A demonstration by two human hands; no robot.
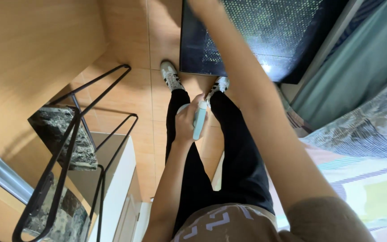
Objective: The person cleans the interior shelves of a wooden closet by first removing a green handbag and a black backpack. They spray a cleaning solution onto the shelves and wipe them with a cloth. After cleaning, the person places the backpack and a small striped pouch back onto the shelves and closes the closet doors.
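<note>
The left hand (pixel 187 123) is closing its fingers around a pale blue bottle (pixel 199 120), whose long axis is running upright, top pointing toward the dark panel (pixel 247 40). The right hand is reaching out of view above that panel, so its grip cannot be told.

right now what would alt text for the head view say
Looking down at a standing person, the left hand grips a pale blue-and-white bottle above black trousers. The right arm stretches forward toward a dark glass panel; that hand is out of frame.
</note>
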